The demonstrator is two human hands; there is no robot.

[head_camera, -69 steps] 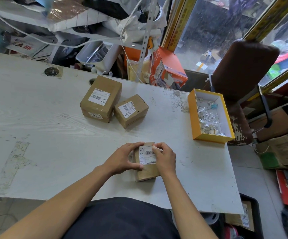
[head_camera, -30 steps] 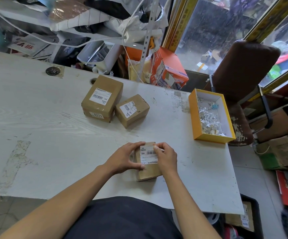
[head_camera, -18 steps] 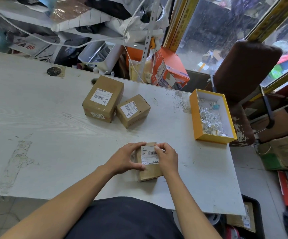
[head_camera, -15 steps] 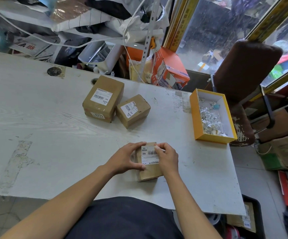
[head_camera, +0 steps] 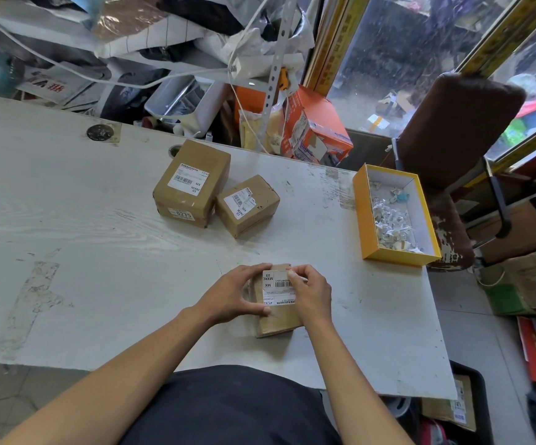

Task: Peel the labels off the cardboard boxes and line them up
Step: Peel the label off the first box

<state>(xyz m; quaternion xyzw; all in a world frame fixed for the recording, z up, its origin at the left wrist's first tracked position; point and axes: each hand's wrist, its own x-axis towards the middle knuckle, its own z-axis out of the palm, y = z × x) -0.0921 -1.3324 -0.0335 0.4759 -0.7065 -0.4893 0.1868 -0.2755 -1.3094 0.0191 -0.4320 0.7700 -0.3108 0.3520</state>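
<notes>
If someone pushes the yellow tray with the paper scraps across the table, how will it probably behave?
The yellow tray will probably slide easily: it looks like thin card with a flat base on the smooth white table. It seems light, since it holds only crumpled paper scraps. It sits near the table's right edge, so a push to the right might send it off.

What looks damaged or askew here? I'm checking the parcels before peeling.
The small box's label looks torn and wrinkled, and that small box sits skewed beside the larger box. The table is scuffed with tape residue.
</notes>
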